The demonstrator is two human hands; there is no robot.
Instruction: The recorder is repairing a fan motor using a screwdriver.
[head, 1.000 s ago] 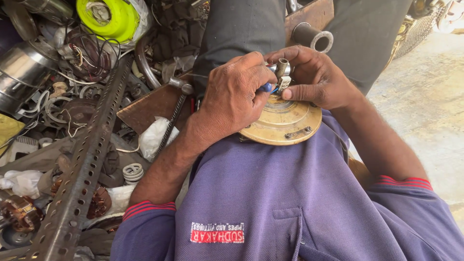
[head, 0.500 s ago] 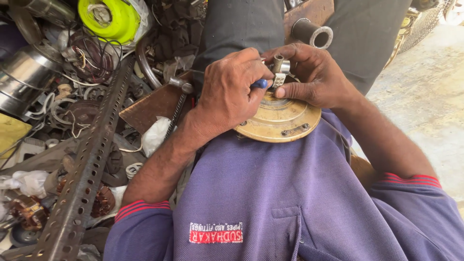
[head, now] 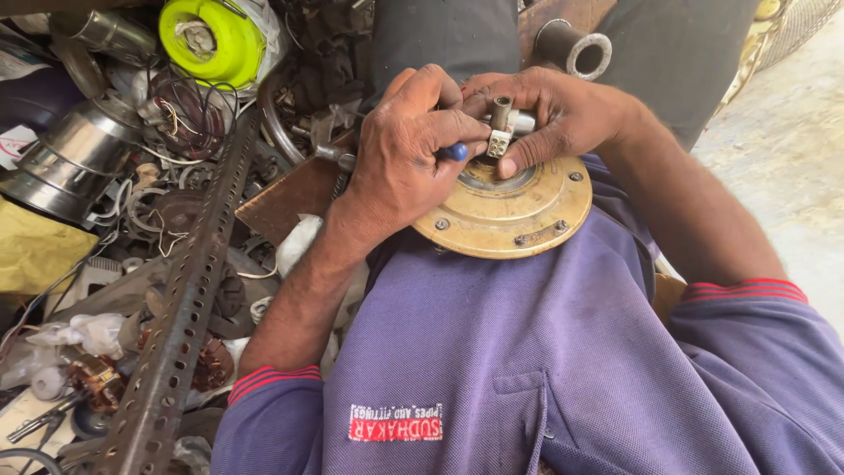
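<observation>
The left hand (head: 409, 145) curled around a blue-handled tool (head: 454, 152), its tip hidden behind the fingers. The right hand (head: 554, 110) pinched a small white connector block (head: 498, 143) beside a short metal shaft (head: 501, 112). Both hands met just above a round brass-coloured plate (head: 514, 211) resting against the purple shirt (head: 492, 352). Left of the hands lay a perforated steel angle bar (head: 180, 317), with a lime-green reel (head: 211, 40) farther off.

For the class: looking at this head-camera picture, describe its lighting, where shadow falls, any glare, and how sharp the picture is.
Head view: soft, even daylight; the concrete floor at right is bright, nearly washed out; the lime-green disc looks vivid; the metal pots carry mild highlights; shadow gathers in the scrap pile and under the left hand; both hands and the brass-coloured round plate are sharp; frame edges look slightly stretched.
</observation>
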